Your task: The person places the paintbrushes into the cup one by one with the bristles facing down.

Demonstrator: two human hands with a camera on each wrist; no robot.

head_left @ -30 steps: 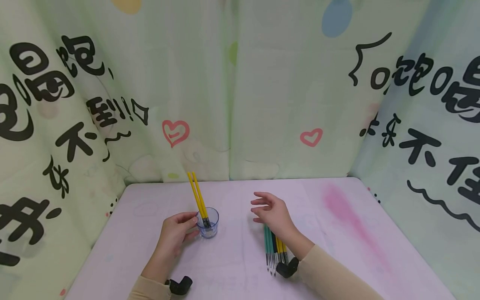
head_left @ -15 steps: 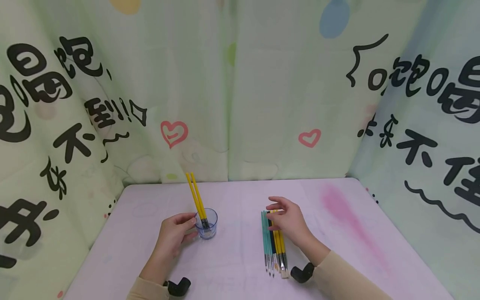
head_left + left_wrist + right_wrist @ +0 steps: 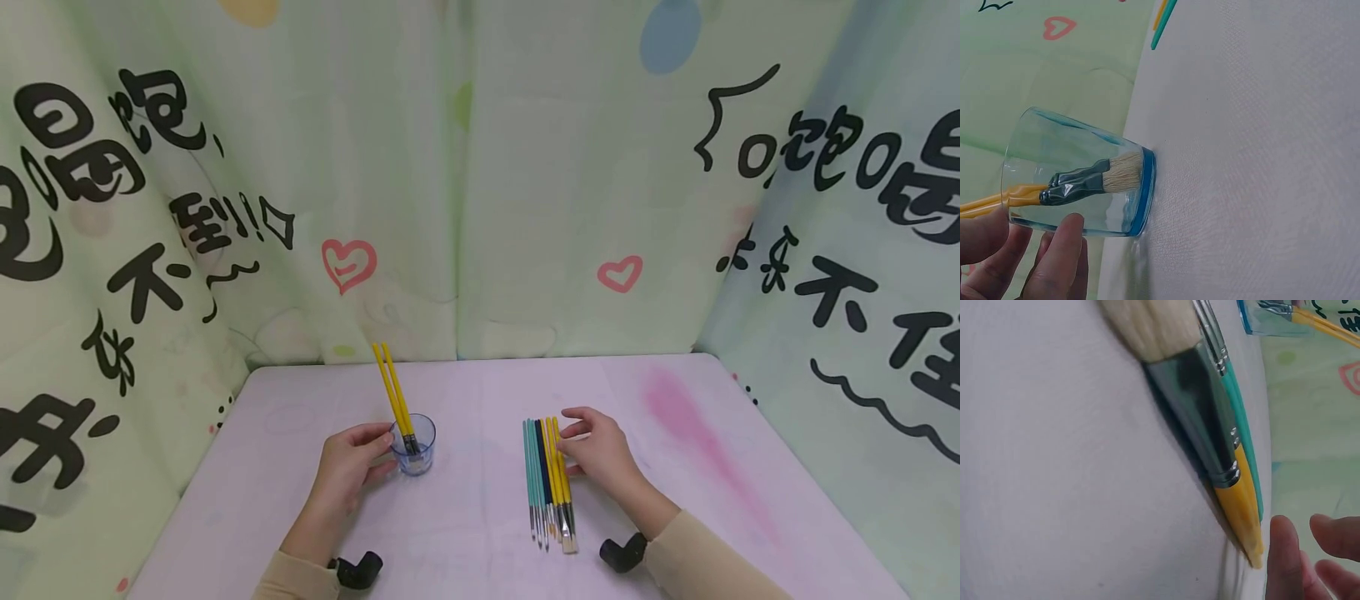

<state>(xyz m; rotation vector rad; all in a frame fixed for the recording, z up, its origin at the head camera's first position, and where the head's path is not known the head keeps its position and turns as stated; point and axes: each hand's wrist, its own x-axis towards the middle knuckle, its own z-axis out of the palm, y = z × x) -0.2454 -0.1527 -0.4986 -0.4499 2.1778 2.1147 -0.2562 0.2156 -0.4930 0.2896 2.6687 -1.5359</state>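
My left hand [image 3: 351, 468] holds the left side of a clear bluish cup [image 3: 424, 457], fingertips and thumb at its wall. Two yellow paintbrushes [image 3: 396, 396] lean in the cup, handles up; their pale bristles [image 3: 1124, 174] are down near its base in the left wrist view. My right hand [image 3: 603, 450] is beside the handle ends of a row of paintbrushes lying on the table. The row has teal brushes [image 3: 532, 467], a dark blue brush [image 3: 543, 467] and yellow brushes [image 3: 561, 479], bristles toward me. The right thumb and fingers [image 3: 1284, 550] are apart, close by a yellow handle.
A pale pink cloth [image 3: 465, 542] covers the table, with a darker pink patch [image 3: 697, 442] at right. Light green curtains [image 3: 525, 167] with black writing and hearts hang around the back and sides. A black wrist device [image 3: 360, 571] sits at each sleeve.
My right hand has moved right and a little toward me, from over the handle ends to the row's right side, uncovering the brushes. The left hand stays at the cup.
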